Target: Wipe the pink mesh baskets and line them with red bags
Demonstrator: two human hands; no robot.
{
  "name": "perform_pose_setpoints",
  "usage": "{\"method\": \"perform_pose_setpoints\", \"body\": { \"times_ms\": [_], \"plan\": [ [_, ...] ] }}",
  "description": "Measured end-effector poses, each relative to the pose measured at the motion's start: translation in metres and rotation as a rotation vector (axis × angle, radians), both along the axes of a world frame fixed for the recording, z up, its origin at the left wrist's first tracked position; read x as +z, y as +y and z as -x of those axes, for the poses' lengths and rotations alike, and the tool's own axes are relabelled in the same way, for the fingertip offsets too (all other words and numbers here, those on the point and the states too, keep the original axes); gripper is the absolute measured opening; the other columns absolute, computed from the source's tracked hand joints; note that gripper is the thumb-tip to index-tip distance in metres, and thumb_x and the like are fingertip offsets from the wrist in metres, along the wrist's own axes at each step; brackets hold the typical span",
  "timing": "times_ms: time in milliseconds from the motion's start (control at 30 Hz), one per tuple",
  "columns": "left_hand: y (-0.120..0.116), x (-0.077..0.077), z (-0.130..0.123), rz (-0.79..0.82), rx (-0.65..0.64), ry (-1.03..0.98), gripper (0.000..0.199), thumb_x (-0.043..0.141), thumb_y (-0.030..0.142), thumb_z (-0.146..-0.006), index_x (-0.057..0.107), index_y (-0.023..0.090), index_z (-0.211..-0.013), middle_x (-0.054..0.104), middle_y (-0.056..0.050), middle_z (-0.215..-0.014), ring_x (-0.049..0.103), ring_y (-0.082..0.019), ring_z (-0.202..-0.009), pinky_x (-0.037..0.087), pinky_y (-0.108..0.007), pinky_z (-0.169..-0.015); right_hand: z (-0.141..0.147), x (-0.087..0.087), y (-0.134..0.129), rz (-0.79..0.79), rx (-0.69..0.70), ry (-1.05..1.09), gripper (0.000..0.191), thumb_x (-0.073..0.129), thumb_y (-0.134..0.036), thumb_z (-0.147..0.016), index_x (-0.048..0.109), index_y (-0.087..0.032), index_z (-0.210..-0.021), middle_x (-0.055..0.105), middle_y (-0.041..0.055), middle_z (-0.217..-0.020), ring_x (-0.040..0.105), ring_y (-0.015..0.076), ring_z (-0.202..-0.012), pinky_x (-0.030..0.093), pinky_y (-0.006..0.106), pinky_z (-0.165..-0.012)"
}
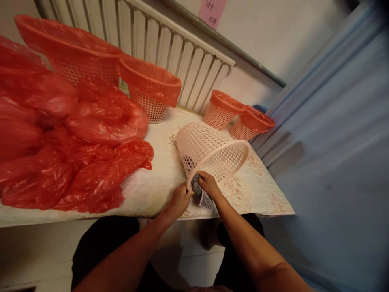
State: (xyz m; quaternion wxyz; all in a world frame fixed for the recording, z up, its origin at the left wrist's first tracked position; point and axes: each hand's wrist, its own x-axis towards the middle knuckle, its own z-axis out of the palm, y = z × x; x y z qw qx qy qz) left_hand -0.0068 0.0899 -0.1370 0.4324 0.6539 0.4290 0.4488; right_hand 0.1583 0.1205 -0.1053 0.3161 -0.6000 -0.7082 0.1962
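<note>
A pale pink plastic mesh wastebasket [200, 140] lies on its side on the table, its mouth turned toward me and to the right. My left hand [181, 198] is closed on the rim at the near lower edge. Just inside that rim, my right hand [209, 184] grips a grey speckled cloth [206, 200] with a light purple edge. The cloth lies against the basket's inner wall and hangs out over the rim. Part of it shows dark through the mesh. The fingertips of both hands are partly hidden.
Full red plastic bags [100, 121] heap over the table's left side. Behind stand a large lined basket [82, 67], a medium one [152, 101] and two small ones [220, 113] at the right. A white radiator [170, 44] runs behind; a blue curtain [328, 162] hangs at right.
</note>
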Motion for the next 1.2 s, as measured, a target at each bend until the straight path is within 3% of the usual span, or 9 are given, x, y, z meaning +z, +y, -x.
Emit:
{"method": "perform_pose_setpoints", "body": {
  "times_ms": [100, 200, 367, 467, 600, 767, 1000, 1100, 1200],
  "plan": [
    [0.000, 0.013, 0.015, -0.108, 0.033, -0.046, 0.008, 0.054, 0.020, -0.079, 0.050, 0.019, -0.073, 0.057, 0.002, -0.069, 0.056, -0.014, -0.067, 0.045, -0.026, -0.066, 0.007, 0.007, -0.001, 0.000, 0.056, 0.035, 0.043, 0.043, -0.011, -0.071, 0.068, -0.024, -0.105, 0.068, 0.0004, -0.105, 0.061, 0.0164, -0.101, 0.046, 0.033, -0.096],
    [-0.003, 0.020, 0.023, -0.116, 0.067, -0.113, 0.009, 0.051, 0.025, -0.084, 0.049, 0.020, -0.078, 0.055, 0.003, -0.068, 0.055, -0.013, -0.064, 0.044, -0.024, -0.062, 0.014, 0.014, -0.004, -0.011, 0.121, 0.069, 0.045, 0.044, -0.011, -0.071, 0.067, -0.024, -0.107, 0.067, 0.0012, -0.111, 0.060, 0.0165, -0.105, 0.043, 0.033, -0.099],
    [-0.009, 0.012, 0.012, -0.052, 0.148, -0.068, 0.006, 0.051, 0.024, -0.083, 0.051, 0.019, -0.085, 0.059, 0.000, -0.075, 0.056, -0.015, -0.070, 0.046, -0.028, -0.067, 0.017, 0.015, -0.005, 0.044, 0.076, 0.113, 0.043, 0.046, -0.013, -0.072, 0.067, -0.022, -0.109, 0.067, 0.0029, -0.112, 0.059, 0.0181, -0.107, 0.042, 0.036, -0.101],
    [-0.008, 0.006, 0.004, 0.017, 0.152, -0.071, 0.020, 0.056, 0.016, -0.076, 0.055, 0.017, -0.095, 0.065, -0.006, -0.090, 0.060, -0.019, -0.084, 0.048, -0.032, -0.077, 0.016, 0.009, -0.004, 0.021, 0.102, 0.090, 0.044, 0.046, -0.011, -0.072, 0.066, -0.022, -0.110, 0.066, 0.0026, -0.113, 0.058, 0.0175, -0.110, 0.041, 0.036, -0.102],
    [-0.001, 0.009, 0.012, 0.017, 0.090, -0.104, 0.010, 0.058, 0.018, -0.076, 0.056, 0.017, -0.086, 0.064, -0.002, -0.078, 0.060, -0.017, -0.074, 0.049, -0.030, -0.071, 0.005, 0.004, -0.009, -0.043, 0.137, -0.106, 0.046, 0.046, -0.008, -0.072, 0.066, -0.022, -0.111, 0.064, 0.0042, -0.118, 0.057, 0.0171, -0.111, 0.042, 0.033, -0.101],
    [0.000, 0.015, 0.023, -0.049, 0.088, -0.181, 0.010, 0.057, 0.027, -0.081, 0.050, 0.019, -0.080, 0.058, 0.002, -0.072, 0.057, -0.013, -0.067, 0.049, -0.025, -0.065, -0.021, 0.008, -0.019, -0.002, -0.024, -0.407, 0.042, 0.048, -0.009, -0.076, 0.068, -0.027, -0.109, 0.061, 0.0045, -0.123, 0.057, 0.0199, -0.110, 0.041, 0.034, -0.102],
    [-0.004, -0.005, -0.003, 0.020, -0.073, -0.094, 0.013, 0.056, 0.014, -0.076, 0.052, 0.018, -0.088, 0.062, -0.002, -0.082, 0.060, -0.016, -0.076, 0.048, -0.029, -0.072, -0.017, 0.016, -0.001, 0.059, -0.084, 0.042, 0.044, 0.045, -0.012, -0.073, 0.067, -0.022, -0.110, 0.070, 0.0011, -0.106, 0.062, 0.0180, -0.101, 0.047, 0.037, -0.096],
    [0.000, -0.001, 0.002, -0.068, -0.054, -0.026, 0.005, 0.050, 0.013, -0.078, 0.052, 0.018, -0.077, 0.059, 0.000, -0.074, 0.056, -0.015, -0.072, 0.046, -0.029, -0.072, -0.003, 0.017, 0.002, 0.055, 0.025, 0.138, 0.043, 0.046, -0.013, -0.073, 0.067, -0.021, -0.110, 0.070, 0.0006, -0.106, 0.062, 0.0176, -0.102, 0.047, 0.035, -0.096],
    [0.005, 0.011, 0.018, -0.106, 0.001, -0.063, 0.012, 0.049, 0.020, -0.083, 0.047, 0.019, -0.071, 0.053, 0.002, -0.067, 0.053, -0.014, -0.065, 0.045, -0.026, -0.064, 0.000, 0.014, -0.004, -0.006, 0.105, -0.007, 0.045, 0.046, -0.008, -0.071, 0.067, -0.022, -0.107, 0.066, 0.0027, -0.114, 0.059, 0.0175, -0.109, 0.043, 0.034, -0.101]
  ]
}}
